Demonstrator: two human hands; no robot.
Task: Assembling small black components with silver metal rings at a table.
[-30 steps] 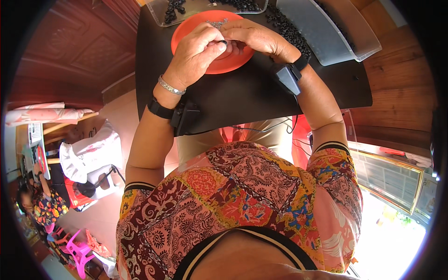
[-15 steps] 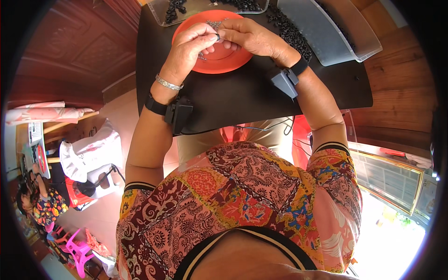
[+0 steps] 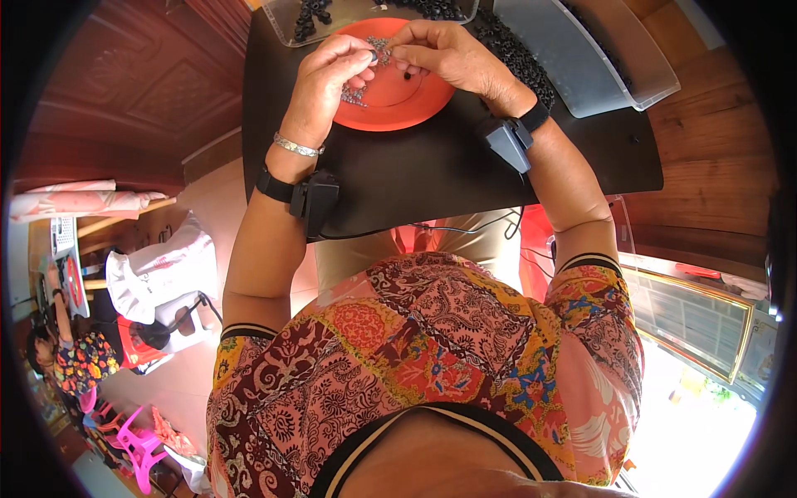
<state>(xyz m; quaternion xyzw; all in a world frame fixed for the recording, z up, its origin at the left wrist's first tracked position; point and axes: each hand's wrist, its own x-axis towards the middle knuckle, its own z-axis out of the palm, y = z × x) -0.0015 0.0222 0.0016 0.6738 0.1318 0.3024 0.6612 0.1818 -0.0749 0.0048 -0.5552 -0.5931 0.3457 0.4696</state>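
Over an orange-red round plate [image 3: 394, 114], my left hand [image 3: 322, 79] pinches a small black part [image 3: 374, 56] between thumb and forefinger. My right hand [image 3: 455, 62] faces it a short gap away, thumb and forefinger pressed together. Whatever those right fingertips hold is too small to make out. Just below them shows another small black piece [image 3: 407, 75]; whether it lies on the plate or rests against the fingers is unclear. Small silvery metal pieces [image 3: 354, 96] are scattered on the plate's left side and far part, partly behind my hands.
The plate sits on a dark table [image 3: 398, 174]. A clear tray [image 3: 286, 25] of black parts stands at the far edge. Right of the plate, black parts [image 3: 531, 75] lie heaped beside a grey translucent bin [image 3: 594, 75]. A cable [image 3: 465, 228] hangs at the near edge. Another person [image 3: 83, 361] sits far left.
My hands have drawn slightly apart, the left one shifting left with the black part. The black piece below my right fingers has come into sight. The person at far left has shifted.
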